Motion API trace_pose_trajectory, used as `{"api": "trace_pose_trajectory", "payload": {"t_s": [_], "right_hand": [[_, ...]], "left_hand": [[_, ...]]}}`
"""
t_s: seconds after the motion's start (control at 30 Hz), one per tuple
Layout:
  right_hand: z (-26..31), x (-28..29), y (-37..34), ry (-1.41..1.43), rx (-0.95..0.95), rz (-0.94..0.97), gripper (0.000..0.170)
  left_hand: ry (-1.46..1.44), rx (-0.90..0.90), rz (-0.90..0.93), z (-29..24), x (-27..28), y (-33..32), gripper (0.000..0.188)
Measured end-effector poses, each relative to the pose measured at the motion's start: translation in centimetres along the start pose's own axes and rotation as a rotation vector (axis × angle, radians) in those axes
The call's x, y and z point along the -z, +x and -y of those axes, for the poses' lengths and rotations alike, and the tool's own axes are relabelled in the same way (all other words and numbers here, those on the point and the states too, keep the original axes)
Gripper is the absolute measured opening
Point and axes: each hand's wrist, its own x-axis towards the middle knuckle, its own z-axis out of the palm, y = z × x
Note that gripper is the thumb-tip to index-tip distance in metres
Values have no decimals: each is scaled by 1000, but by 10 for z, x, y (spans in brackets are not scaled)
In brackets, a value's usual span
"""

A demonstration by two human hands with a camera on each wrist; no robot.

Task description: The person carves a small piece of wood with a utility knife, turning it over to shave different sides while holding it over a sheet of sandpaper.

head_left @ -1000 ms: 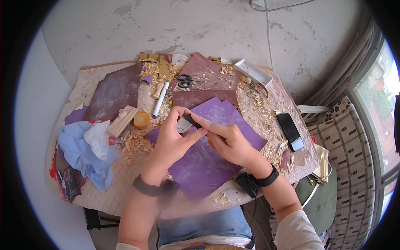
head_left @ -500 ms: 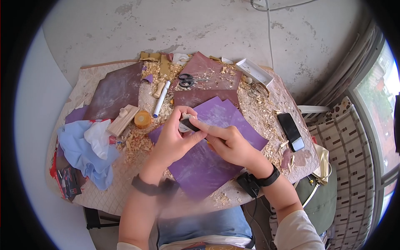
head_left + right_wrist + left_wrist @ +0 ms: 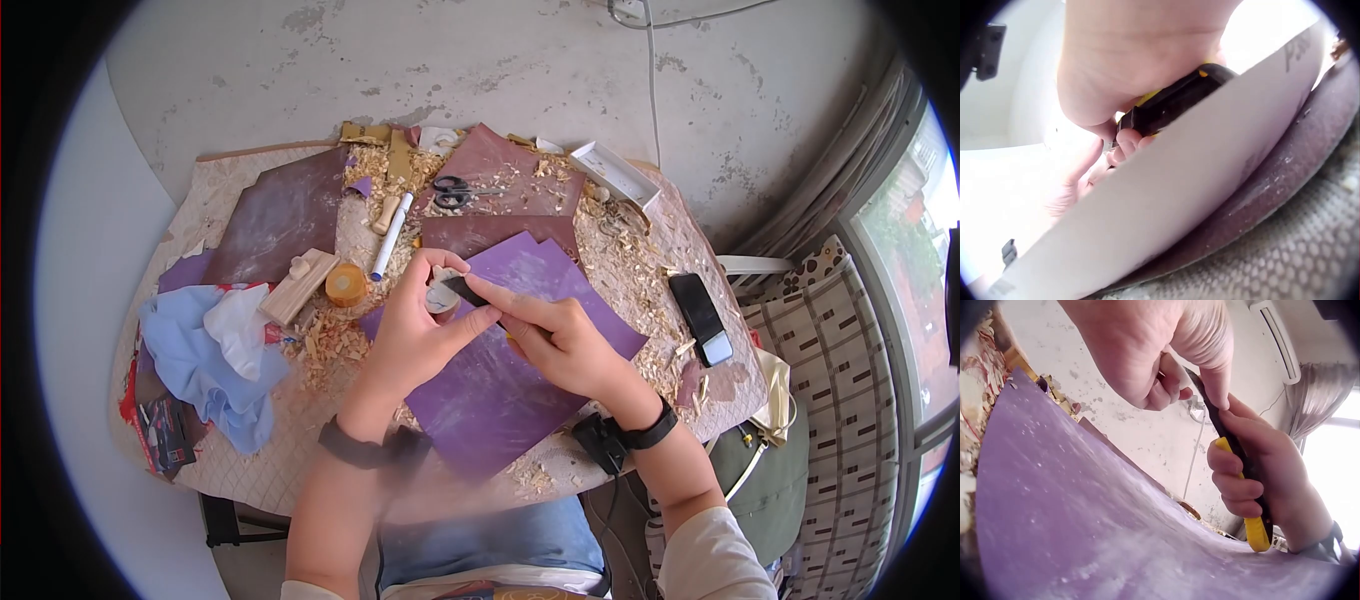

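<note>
Head view: both hands above purple sheet (image 3: 490, 400) on bench (image 3: 300, 450). Left hand (image 3: 410, 335) clamped on small round wooden piece (image 3: 438, 299), over sheet's left part. Right hand (image 3: 565, 345) clamped round yellow-and-black knife (image 3: 1257, 531), dark blade angled up to the piece. Scissors (image 3: 452, 193) and marker (image 3: 391, 238) beyond sheet; phone (image 3: 701, 318) to its right; wood shavings (image 3: 335, 338) scattered around it.

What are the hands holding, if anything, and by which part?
The right hand grips a knife by its black-and-yellow handle; the left hand holds a small round piece around its side.
</note>
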Motion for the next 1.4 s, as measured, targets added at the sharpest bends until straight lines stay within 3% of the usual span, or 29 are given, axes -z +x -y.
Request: {"api": "trace_pose_trajectory", "payload": {"t_s": [0.43,0.57,1.13,1.4], "right_hand": [[3,0,0,1,-10,2,54],[-2,-2,0,14,66,-12,55],[-3,-2,-1,-50,30,22,60],[-13,-4,-1,-53,103,30,59]], "left_hand": [[41,29,3,-2,1,0,40],[96,5,5,-1,2,0,40],[-46,89,31,-5,0,-2,39],[-77,76,85,-5,2,-3,36]]}}
